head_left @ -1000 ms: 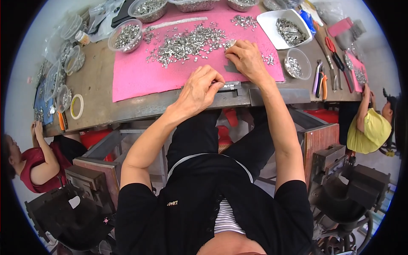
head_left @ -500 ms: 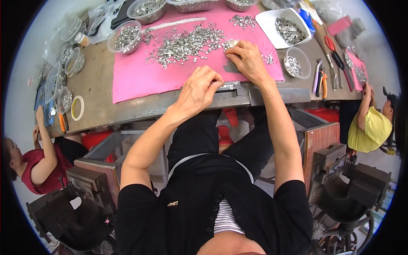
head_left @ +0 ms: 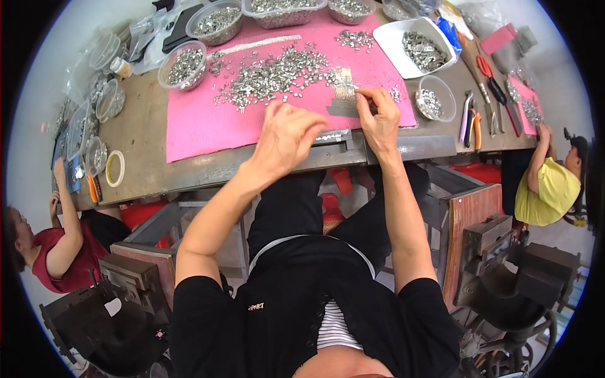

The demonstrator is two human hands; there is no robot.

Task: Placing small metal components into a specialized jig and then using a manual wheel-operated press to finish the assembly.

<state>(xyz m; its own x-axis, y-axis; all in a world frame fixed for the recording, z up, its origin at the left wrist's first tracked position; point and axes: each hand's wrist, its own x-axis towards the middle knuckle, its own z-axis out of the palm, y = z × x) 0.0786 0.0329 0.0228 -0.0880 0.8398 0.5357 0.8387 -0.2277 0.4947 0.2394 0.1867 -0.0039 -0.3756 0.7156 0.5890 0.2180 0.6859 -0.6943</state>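
Note:
Over the pink mat's front edge, my left hand [head_left: 283, 133] is closed, its thumb and forefinger close together; anything between them is too small to make out. My right hand [head_left: 380, 121] pinches at the right end of the mat, its fingertips beside a flat grey plate [head_left: 342, 111] and a beige patterned piece [head_left: 343, 80]. What it grips I cannot make out. Between the hands, a dark metal fixture [head_left: 343, 143] on the table edge carries a row of small silver pieces [head_left: 329, 137]. Beyond them a loose pile of small silver metal parts [head_left: 277, 75] covers the pink mat [head_left: 195, 129].
Clear tubs [head_left: 184, 65] of parts line the mat's back and left. At right are a white tray [head_left: 403, 63], a round tub [head_left: 436, 98], pliers [head_left: 467, 120] and red-handled cutters [head_left: 485, 66]. A tape roll [head_left: 115, 168] lies left. Other people sit at both sides.
My right hand has drawn back toward me from the beige piece, uncovering it and more of the grey plate. The left hand has shifted slightly left, away from the fixture.

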